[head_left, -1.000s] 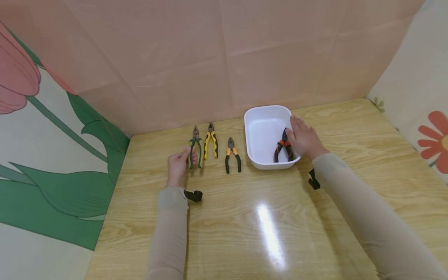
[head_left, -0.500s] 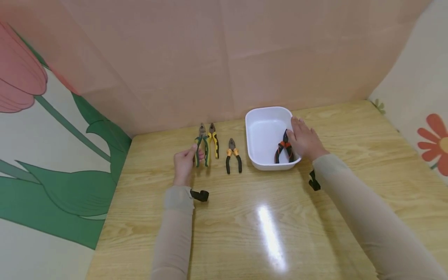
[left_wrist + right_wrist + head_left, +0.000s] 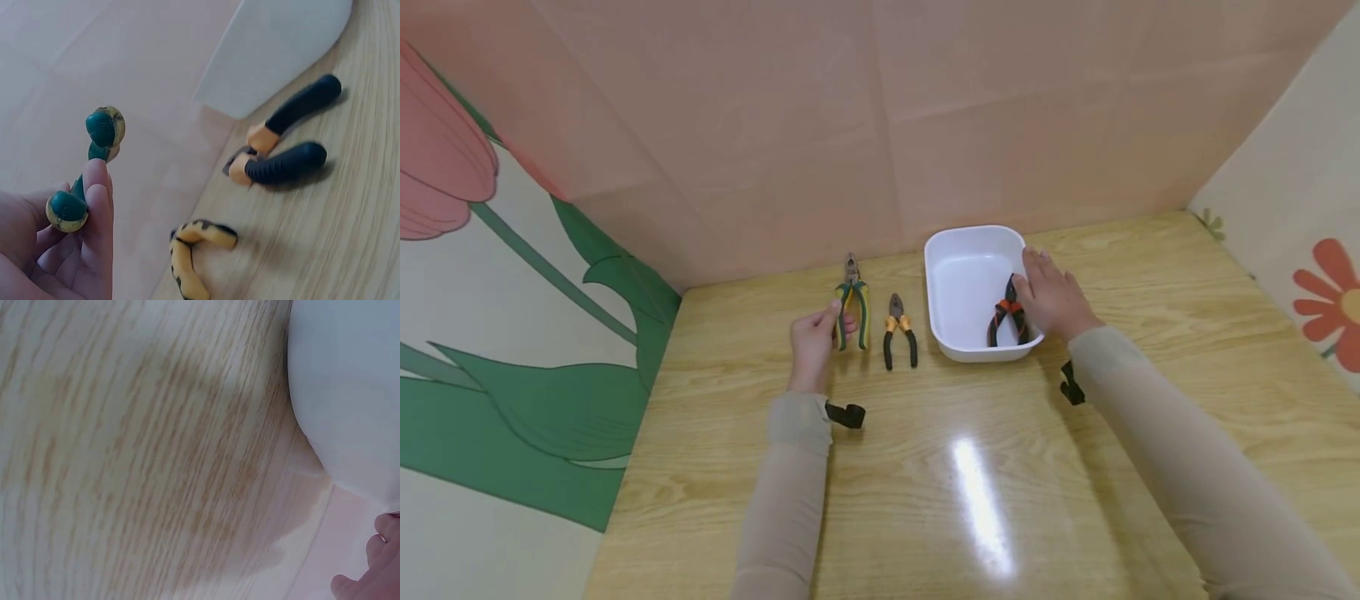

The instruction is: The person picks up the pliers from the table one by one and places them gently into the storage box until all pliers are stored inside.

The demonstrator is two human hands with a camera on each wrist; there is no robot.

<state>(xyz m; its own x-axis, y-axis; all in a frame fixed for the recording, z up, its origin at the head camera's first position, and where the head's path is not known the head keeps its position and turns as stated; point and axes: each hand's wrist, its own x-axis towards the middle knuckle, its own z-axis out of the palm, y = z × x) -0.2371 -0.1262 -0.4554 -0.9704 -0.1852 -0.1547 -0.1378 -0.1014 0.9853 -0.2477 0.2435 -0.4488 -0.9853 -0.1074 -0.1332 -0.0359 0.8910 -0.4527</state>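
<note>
My left hand (image 3: 812, 343) pinches one handle of the green-and-yellow pliers (image 3: 863, 310), held up off the table with the jaws pointing away. In the head view they cover most of the yellow-and-black pliers (image 3: 180, 259), which lie on the table below in the left wrist view. To the right lie pliers with black-and-orange handles (image 3: 896, 310). A white plastic tub (image 3: 979, 356) stands further right, with black-and-red pliers (image 3: 1017, 309) inside, leaning toward its right side. Against that side rests my right hand (image 3: 1055, 298), fingers extended along the rim.
The wooden table (image 3: 925, 475) carries all these things. A pinkish covering (image 3: 760, 142) rises behind its far edge. Flower-patterned panels flank the left and right. Black straps (image 3: 847, 416) sit at both wrists.
My left hand has moved right with the green-and-yellow pliers, from left of the yellow-and-black pliers to in front of them. My right hand has stayed on the tub.
</note>
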